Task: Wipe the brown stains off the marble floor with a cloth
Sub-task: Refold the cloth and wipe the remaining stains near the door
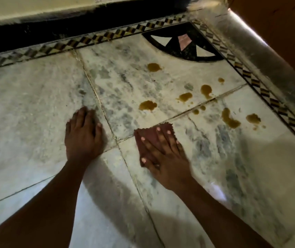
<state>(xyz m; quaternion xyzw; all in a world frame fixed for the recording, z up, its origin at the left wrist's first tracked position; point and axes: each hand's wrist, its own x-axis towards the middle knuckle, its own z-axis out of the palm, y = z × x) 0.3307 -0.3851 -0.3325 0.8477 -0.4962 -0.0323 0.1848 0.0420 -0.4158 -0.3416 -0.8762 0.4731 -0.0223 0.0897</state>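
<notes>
Both hands lie flat: my left hand [83, 135] on bare marble floor [26, 108], my right hand [162, 154] pressing a reddish cloth [147, 134]. Shiny brown stains [148, 105] sit farther right, beside a checkered border [261, 90].

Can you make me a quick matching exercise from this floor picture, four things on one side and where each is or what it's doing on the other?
Things:
1. left hand
2. right hand
3. cloth
4. brown stains

States:
A. pinned flat under a palm
B. scattered beyond the cloth, unwiped
C. resting flat on bare marble
D. pressing down on the cloth

Pairs: 1-C, 2-D, 3-A, 4-B
</notes>
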